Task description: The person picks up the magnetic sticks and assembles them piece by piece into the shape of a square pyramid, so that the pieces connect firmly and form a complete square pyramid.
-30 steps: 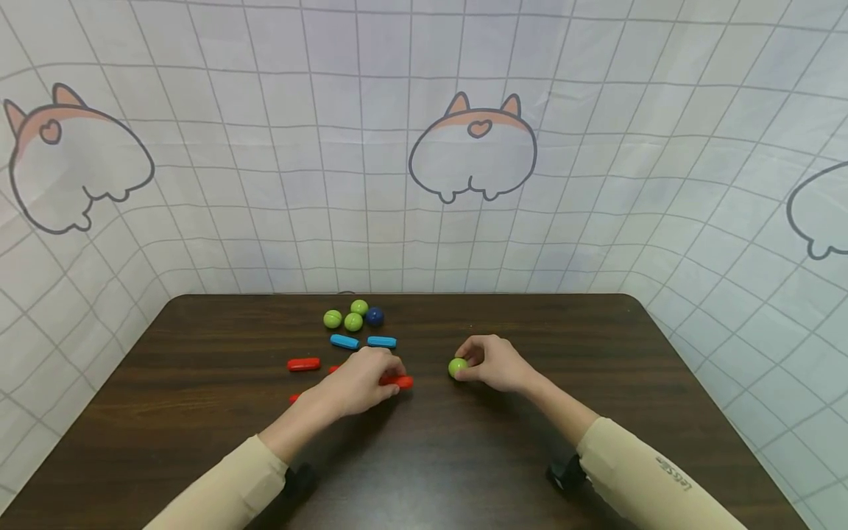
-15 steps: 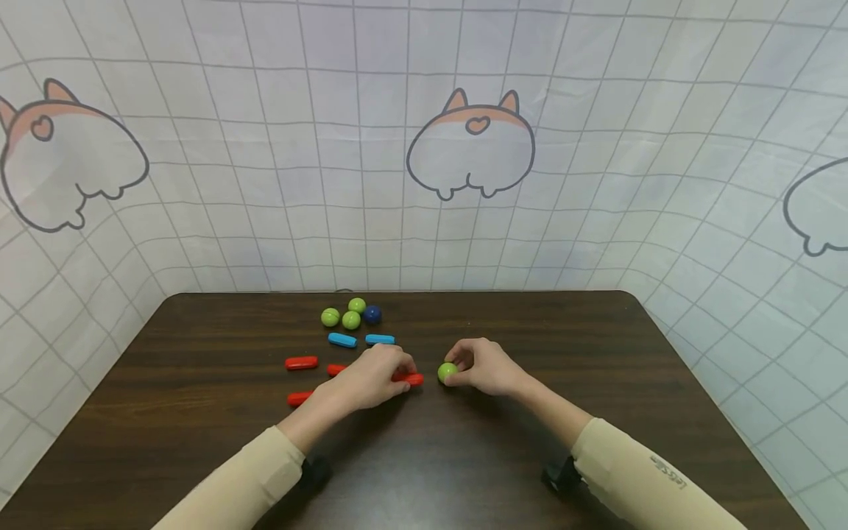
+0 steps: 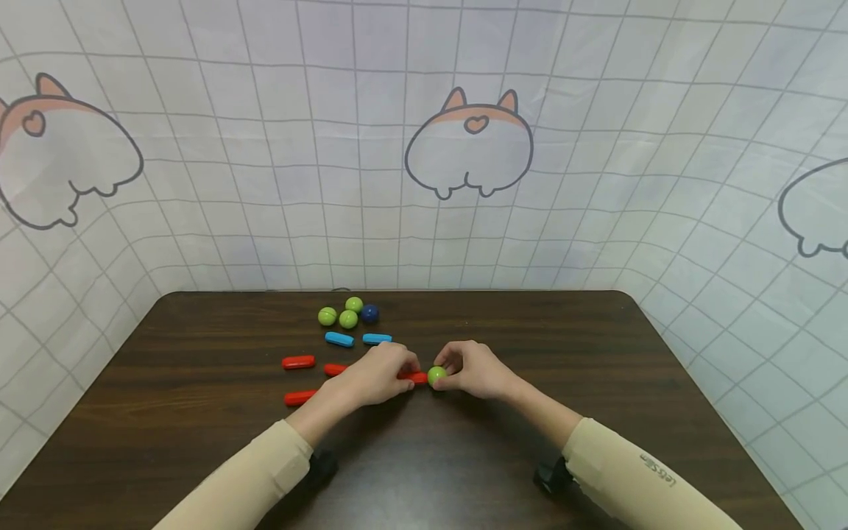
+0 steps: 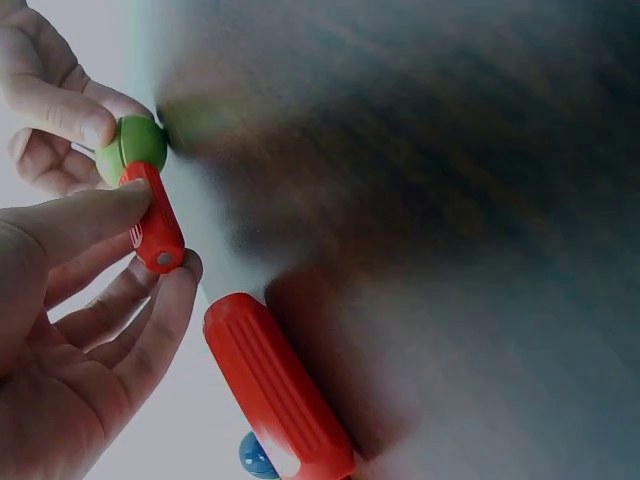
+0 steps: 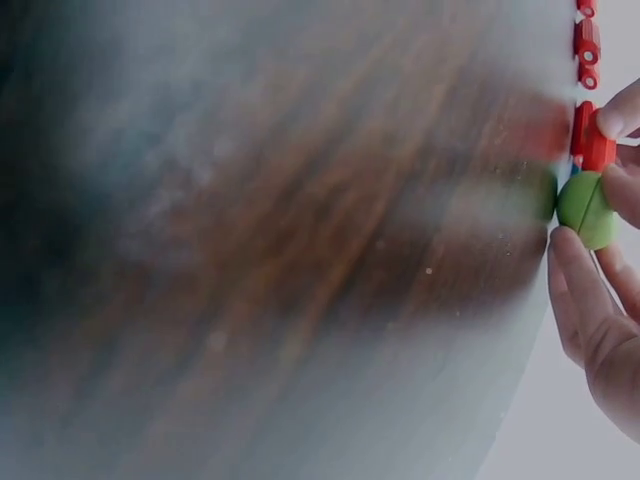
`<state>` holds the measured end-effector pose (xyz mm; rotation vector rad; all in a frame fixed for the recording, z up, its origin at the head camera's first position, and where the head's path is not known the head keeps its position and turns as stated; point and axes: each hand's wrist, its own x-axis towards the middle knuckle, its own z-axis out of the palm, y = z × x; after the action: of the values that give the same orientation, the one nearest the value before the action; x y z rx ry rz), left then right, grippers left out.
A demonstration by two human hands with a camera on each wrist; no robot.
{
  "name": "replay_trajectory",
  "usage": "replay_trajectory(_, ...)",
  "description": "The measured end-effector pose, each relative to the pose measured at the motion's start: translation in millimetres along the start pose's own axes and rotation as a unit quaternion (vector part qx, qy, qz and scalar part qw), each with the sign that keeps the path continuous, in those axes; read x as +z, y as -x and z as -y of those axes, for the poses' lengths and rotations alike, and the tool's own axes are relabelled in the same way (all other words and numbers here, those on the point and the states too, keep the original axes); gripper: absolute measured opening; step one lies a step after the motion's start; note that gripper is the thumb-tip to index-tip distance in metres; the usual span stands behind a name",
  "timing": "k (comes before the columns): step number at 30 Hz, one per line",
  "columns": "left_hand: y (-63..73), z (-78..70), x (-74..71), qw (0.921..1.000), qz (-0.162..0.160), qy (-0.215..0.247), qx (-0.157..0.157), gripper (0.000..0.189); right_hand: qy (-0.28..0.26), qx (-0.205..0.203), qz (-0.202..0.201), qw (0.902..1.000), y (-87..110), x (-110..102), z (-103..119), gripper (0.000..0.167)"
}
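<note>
A red stick (image 4: pixel 160 240) is pinched in the left hand (image 3: pixel 377 374), with the tip of the thumb laid on it near its ball end and a fingertip set against its opposite end. A green ball (image 3: pixel 436 377) is gripped by the right hand (image 3: pixel 480 370), thumb on one side and fingers on the other, so the fingers of both hands are kept only as far apart as the things held. The stick and the ball appear to be touching, end to side, between the two hands; whether they are joined cannot be told. Both are held at the middle of the dark counter (image 3: pixel 424 456); contact with its surface cannot be made out. Three other red sticks (image 3: pixel 298 362) are spread left of the held one, the nearest partly hidden by the left hand. Farther back, two blue sticks (image 3: pixel 339 339) are laid, and beyond these three green balls (image 3: pixel 348 319) and a navy ball (image 3: pixel 369 314) are clustered
</note>
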<state>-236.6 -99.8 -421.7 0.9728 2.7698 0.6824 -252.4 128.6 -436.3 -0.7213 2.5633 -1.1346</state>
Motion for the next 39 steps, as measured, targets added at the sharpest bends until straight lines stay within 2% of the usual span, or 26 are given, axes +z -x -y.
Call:
replay_trajectory(15,0.2,1.1,-1.4,0.9999,0.010,0.009,0.001,0.015,0.002,-0.011,0.014,0.9998,1.3,-1.6,1.7,0.024)
replay_trajectory(22,5.9,8.4,-6.4,0.9995,0.000,0.020,0.024,0.015,0.004,-0.023,0.018,0.9996,2.3,-3.4,0.0,0.024)
replay_trajectory(29,12.3,16.1,-14.5,0.9988,-0.007,0.044,0.022,0.012,0.004,-0.019,0.016,0.9997,4.0,-3.4,-1.0,0.023)
replay_trajectory(33,15.2,23.9,-22.4,0.9978,-0.032,0.057,0.012,0.013,0.005,-0.016,0.013,0.9998,4.8,-4.9,-1.1,0.022)
replay_trajectory(39,19.3,41.5,-33.8,0.9908,-0.100,0.087,-0.029,0.012,0.006,-0.016,0.012,0.9998,5.8,-5.7,-1.0,0.022)
